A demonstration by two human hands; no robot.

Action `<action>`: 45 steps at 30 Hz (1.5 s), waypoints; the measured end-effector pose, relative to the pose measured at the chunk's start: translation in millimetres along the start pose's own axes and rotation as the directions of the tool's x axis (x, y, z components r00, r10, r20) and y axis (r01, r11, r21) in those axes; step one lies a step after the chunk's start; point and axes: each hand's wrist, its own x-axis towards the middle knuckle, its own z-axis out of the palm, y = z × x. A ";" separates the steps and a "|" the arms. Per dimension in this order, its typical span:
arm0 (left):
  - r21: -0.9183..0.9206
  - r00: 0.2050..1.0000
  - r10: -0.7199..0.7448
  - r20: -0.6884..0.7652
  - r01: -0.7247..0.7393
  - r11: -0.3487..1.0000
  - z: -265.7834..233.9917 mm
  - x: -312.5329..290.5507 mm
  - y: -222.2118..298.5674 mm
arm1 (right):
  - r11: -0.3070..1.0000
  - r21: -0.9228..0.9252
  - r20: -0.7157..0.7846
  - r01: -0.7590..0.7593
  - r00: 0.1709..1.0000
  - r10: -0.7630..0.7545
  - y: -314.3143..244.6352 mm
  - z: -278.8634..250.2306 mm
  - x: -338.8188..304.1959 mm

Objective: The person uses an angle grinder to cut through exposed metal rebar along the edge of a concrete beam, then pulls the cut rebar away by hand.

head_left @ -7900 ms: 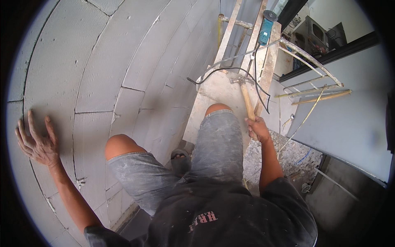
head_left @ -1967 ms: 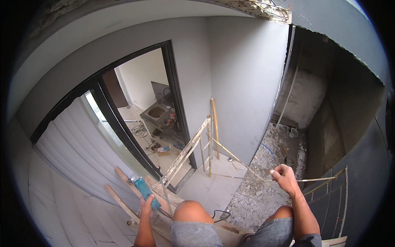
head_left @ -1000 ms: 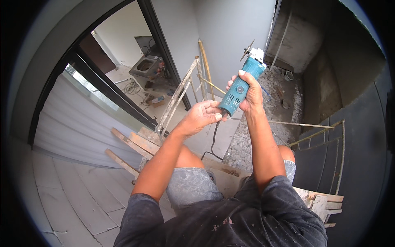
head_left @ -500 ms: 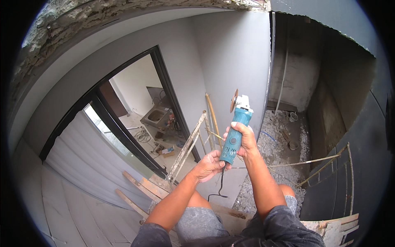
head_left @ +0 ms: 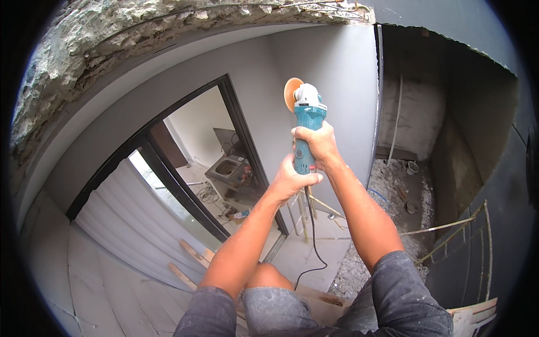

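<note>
Both of my hands grip a teal angle grinder (head_left: 306, 160) with a whitish head, raised out in front of me. My right hand (head_left: 319, 140) wraps round the upper part of its body. Lower down, my left hand (head_left: 293, 181) holds the rear end, thumb across it. An orange-brown disc (head_left: 292, 94) sits on the left side of the grinder's head. From its rear a black cord (head_left: 315, 241) hangs toward my knees. The broken concrete edge (head_left: 185, 28) lies beyond the grinder, apart from the disc.
Thin metal scaffold frames (head_left: 483, 247) stand at right, others below my hands. Rubble (head_left: 387, 196) covers the ground in the right recess. At left is a black-framed doorway (head_left: 227, 101) with a grey curtain (head_left: 123, 208). Wooden planks (head_left: 193, 253) lie near my left knee.
Both hands have lifted the grinder up and slightly left, arms stretched further out. The disc now shows more of its face. More of the broken concrete edge has come into view.
</note>
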 end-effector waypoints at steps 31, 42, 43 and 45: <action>0.574 0.876 0.284 -0.391 -0.009 0.819 -29.2 134.6 167.9 | 0.970 0.159 0.010 0.184 0.982 -0.188 -122.2 75.3 165.3; 0.615 0.879 0.318 -0.354 -0.037 0.787 -41.9 146.7 167.3 | 0.962 0.213 0.015 0.170 0.984 -0.177 -122.0 80.9 176.4; 0.616 0.877 0.322 -0.358 -0.037 0.787 -42.1 148.5 167.4 | 0.963 0.206 0.002 0.175 0.984 -0.179 -122.2 81.7 179.0; 0.635 0.876 0.331 -0.351 -0.038 0.772 -43.3 150.7 168.2 | 0.968 0.190 -0.028 0.166 0.986 -0.164 -122.3 83.0 182.9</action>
